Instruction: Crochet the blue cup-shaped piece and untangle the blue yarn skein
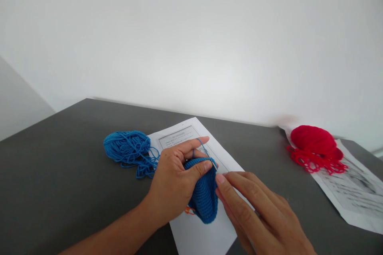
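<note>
My left hand (175, 179) grips the upper edge of a blue crochet piece (205, 201), thumb in front, with blue yarn looped around its raised index finger. In my right hand (257, 211) a thin crochet hook (214, 166) is pinched between thumb and fingertips, its tip at the top edge of the piece. Most of the hook is hidden by my fingers. Something small and orange (189, 210) shows at the lower left of the piece. To the left lies a skein of blue yarn (127, 147), its loose strands running behind my left hand.
A printed sheet (221, 155) lies under my hands on the dark grey table (74, 167). At the right, a skein of red yarn (314, 143) with loose loops rests on more printed paper (356, 207). Behind the table rises a white wall (191, 40).
</note>
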`<act>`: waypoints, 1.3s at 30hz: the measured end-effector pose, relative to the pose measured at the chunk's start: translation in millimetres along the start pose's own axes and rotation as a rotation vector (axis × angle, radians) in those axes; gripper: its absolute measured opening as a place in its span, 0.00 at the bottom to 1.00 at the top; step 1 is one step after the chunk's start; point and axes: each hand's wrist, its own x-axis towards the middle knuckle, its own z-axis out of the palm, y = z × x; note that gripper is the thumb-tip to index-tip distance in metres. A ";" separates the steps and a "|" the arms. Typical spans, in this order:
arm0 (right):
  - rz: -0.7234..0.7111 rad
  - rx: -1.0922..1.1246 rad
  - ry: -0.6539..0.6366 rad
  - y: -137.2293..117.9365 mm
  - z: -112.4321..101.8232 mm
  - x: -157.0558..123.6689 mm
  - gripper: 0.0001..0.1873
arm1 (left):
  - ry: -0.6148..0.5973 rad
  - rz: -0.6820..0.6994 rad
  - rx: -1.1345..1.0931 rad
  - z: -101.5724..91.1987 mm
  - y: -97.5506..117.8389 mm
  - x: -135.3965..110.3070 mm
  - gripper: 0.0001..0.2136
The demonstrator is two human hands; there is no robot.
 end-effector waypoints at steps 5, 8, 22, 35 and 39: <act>-0.038 0.001 -0.011 6.6 -3.8 -6.6 0.19 | 0.005 0.026 0.072 -2.1 -0.1 1.8 0.24; -0.056 0.006 -0.033 9.2 -7.3 -7.8 0.19 | 0.001 0.056 0.162 -2.9 0.9 2.8 0.23; -0.214 0.052 -0.199 26.0 -27.9 5.1 0.26 | -0.159 0.284 0.595 -13.4 10.4 7.7 0.20; 0.206 0.585 -0.137 35.1 -32.9 11.4 0.15 | -0.347 0.175 0.539 -16.7 15.7 6.4 0.07; 0.374 0.713 -0.090 35.5 -31.4 11.6 0.14 | -0.402 0.159 0.504 -18.6 17.0 7.6 0.06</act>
